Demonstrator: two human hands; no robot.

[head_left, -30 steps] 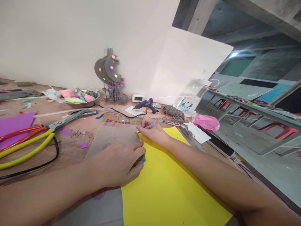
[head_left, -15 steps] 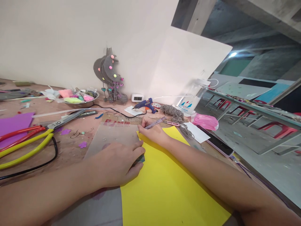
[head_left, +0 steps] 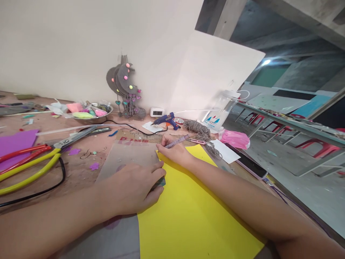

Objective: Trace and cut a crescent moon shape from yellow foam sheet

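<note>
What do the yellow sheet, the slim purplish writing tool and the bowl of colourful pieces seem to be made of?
Yellow sheet: matt card or perhaps thin craft foam; flat, even colour without gloss.
Writing tool: probably plastic, going by its straight, pale patterned barrel; finish too small to judge.
Bowl: likely polished metal, given its silvery, shiny wall.

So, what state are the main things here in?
Yellow paper-like sheet: lying flat.
Pale purple pen: tilted, held in the right hand.
Small dark green piece: partly hidden under the left hand.
White digital clock: standing, showing digits.
Flat rectangular phone: face up, screen dark.
Shiny metal bowl: filled with coloured lumps.
Clear plastic jug: upright, lidded.
Blue glue gun: resting, unheld.
</note>
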